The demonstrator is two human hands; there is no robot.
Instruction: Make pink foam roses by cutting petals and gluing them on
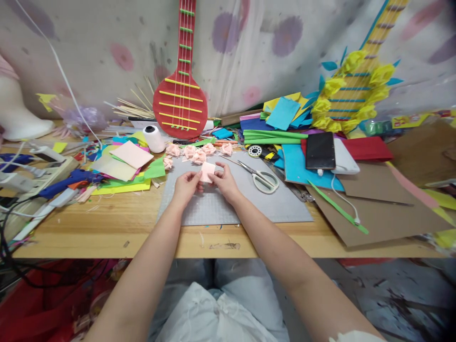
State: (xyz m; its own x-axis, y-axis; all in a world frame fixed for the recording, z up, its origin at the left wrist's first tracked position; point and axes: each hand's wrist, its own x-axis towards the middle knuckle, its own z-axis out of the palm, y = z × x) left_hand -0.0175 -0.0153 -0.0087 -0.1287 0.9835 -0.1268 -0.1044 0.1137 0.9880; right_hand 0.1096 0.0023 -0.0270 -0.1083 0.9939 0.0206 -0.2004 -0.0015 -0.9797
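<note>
Between my two hands is a small square of pale pink paper (pixel 207 172), raised above the grey cutting mat (pixel 221 209). My left hand (pixel 187 187) pinches its left edge, while my right hand (pixel 225 180) grips the right edge with thumb and fingers. Just beyond them lie several pink paper flowers (pixel 198 156) along the mat's far edge. Scissors (pixel 263 180) with pale handles rest to the right of my right hand, blades pointing toward the far left. A white spool of thread (pixel 154 139) stands behind the flowers on the left.
A red paper lute (pixel 180 107) leans at the back, and a yellow one with flowers (pixel 351 99) at right. Coloured paper sheets (pixel 131 155) and a blue glue gun (pixel 71 183) lie left. A phone (pixel 320 150), white charger and brown cardboard (pixel 377 204) are at right.
</note>
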